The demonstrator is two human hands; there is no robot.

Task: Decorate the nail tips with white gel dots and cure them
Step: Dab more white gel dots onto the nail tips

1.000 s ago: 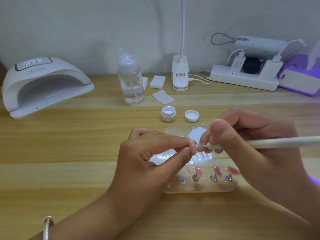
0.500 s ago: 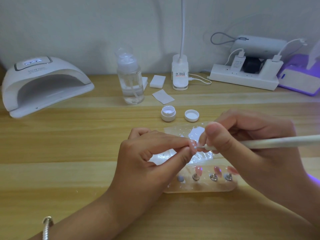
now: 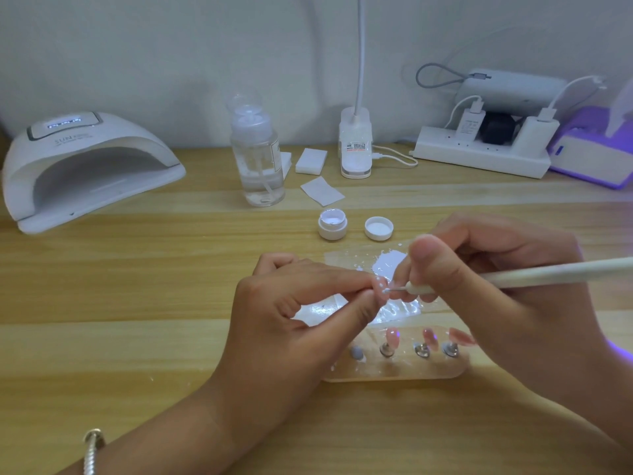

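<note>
The left hand (image 3: 291, 323) is pinching a pink nail tip (image 3: 381, 289) between thumb and forefinger. The right hand (image 3: 479, 286), at three o'clock from it, is gripping a white dotting pen (image 3: 548, 272), fingers clamped round its shaft, the metal point seemingly touching the nail tip. The open gel pot (image 3: 332, 223) is sitting at twelve o'clock, the curing lamp (image 3: 85, 166) at ten.

Your left hand (image 3: 291, 320) pinches a small pink nail tip (image 3: 380, 290) | your right hand (image 3: 496, 303) grips a slim white dotting pen (image 3: 548, 273), metal point touching that tip | open white gel jar (image 3: 332, 225) beyond | clear acrylic stand (image 3: 394, 371) holding mounted pink tips (image 3: 430, 337) below | white arched curing lamp (image 3: 85, 166) far left
</note>
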